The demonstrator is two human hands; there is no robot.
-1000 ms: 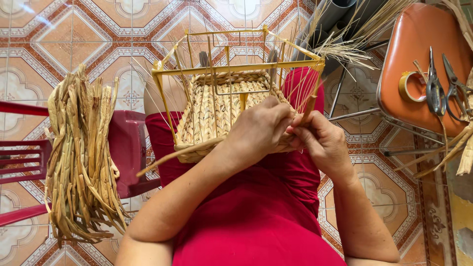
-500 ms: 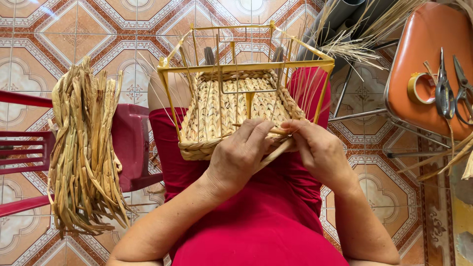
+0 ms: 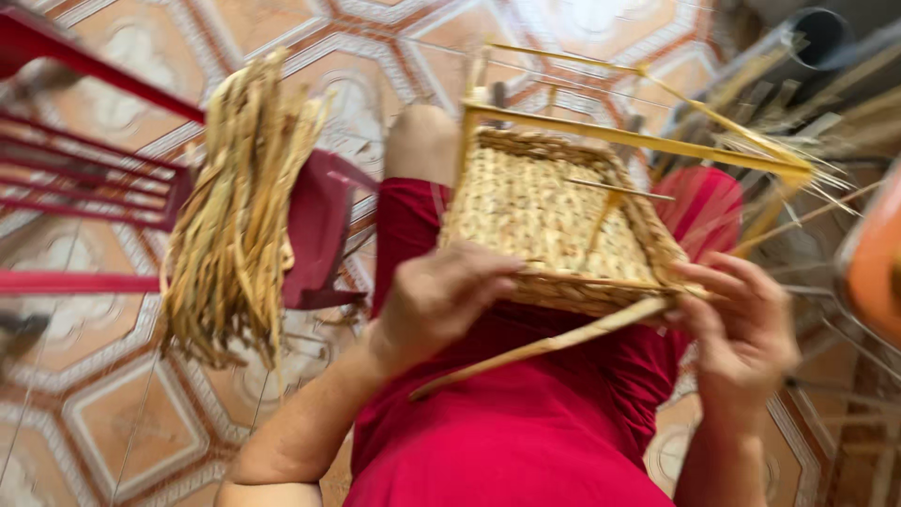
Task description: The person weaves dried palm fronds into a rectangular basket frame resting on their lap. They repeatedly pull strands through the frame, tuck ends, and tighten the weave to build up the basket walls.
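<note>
A half-woven straw basket on a yellow wire frame rests on my lap, over red clothing. My left hand presses against the basket's near rim, fingers curled on the weave. My right hand is at the rim's right corner, fingers spread, touching the end of a long flat straw strand that runs down-left under the basket. The picture is motion-blurred, so the exact grip is unclear.
A thick bundle of dried straw strands hangs over a dark red plastic chair on my left. An orange seat is at the right edge, loose straw and pipes behind it. Patterned floor tiles lie below.
The camera has swung left and tilted. My hands have drawn apart: the left stays at the basket's near rim, the right has shifted out to the right corner with the long strand.
</note>
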